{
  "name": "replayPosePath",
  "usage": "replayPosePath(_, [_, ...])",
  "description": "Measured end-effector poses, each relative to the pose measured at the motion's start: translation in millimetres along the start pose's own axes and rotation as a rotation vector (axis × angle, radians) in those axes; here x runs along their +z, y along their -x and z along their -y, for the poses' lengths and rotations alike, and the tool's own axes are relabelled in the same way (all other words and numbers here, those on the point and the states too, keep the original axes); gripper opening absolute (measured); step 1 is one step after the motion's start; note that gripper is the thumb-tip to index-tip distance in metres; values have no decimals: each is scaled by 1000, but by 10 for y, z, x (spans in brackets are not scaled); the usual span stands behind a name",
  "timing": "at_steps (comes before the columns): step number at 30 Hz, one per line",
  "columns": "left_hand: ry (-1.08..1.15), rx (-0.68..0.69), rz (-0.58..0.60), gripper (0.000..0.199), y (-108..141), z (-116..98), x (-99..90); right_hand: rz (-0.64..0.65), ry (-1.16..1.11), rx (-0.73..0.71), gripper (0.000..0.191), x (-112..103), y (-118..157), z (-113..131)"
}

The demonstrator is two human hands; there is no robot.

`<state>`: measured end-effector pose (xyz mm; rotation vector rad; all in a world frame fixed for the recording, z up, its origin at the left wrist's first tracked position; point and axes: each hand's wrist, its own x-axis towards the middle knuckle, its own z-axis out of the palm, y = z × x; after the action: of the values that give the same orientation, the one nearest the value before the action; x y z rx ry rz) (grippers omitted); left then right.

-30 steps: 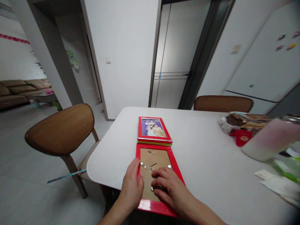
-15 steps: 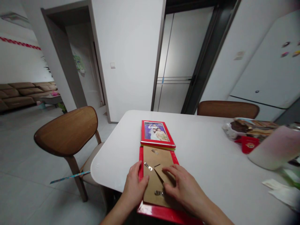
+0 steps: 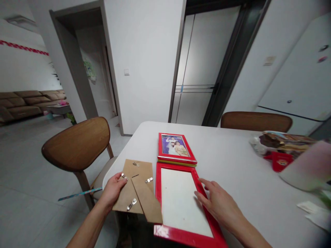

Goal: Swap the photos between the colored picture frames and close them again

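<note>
**Brown backing board in the left hand, red frame face down by the right**

The left hand [image 3: 111, 189] grips the brown backing board [image 3: 124, 199] by its left edge, thumb near one of the metal clips [image 3: 149, 179]. The board is just left of the red frame [image 3: 181, 235], its stand flap [image 3: 148, 201] overlapping the frame's left rim in this view. The frame lies on the white tabletop [image 3: 217, 148], showing a white panel [image 3: 183, 203] within its border. The right hand [image 3: 219, 204] is open, fingers extended over the frame's right rim; whether the fingertips press on it is hard to tell. Just beyond the frame, a red-framed photo [image 3: 176, 146] lies face up. Farther right stand a pink-and-white container [image 3: 305, 168] and, beside it, a red packet [image 3: 282, 161].
</note>
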<state>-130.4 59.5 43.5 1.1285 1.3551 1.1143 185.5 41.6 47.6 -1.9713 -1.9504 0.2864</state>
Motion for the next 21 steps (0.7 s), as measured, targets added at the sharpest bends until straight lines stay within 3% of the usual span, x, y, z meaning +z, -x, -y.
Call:
replayPosePath(4, [-143,27,-50,33,-72,86,-116,67,30,50,51,47,-12,-66])
replayPosePath(10, [-444,130,-254,48,-78,127,-131,42,36,52,46,38,-22,13])
replayPosePath(15, [-854,291,-295,45,-65,139,-164,16,-60,90,48,1,-42,-34])
replayPosePath(18, [-939,360,-293,43,-44,105,-56,53,-378,198,54,-55,-7,-54])
replayPosePath(21, [-836,472,-239,41,112,-4,299,195,-931,325,63,-148,76,-20])
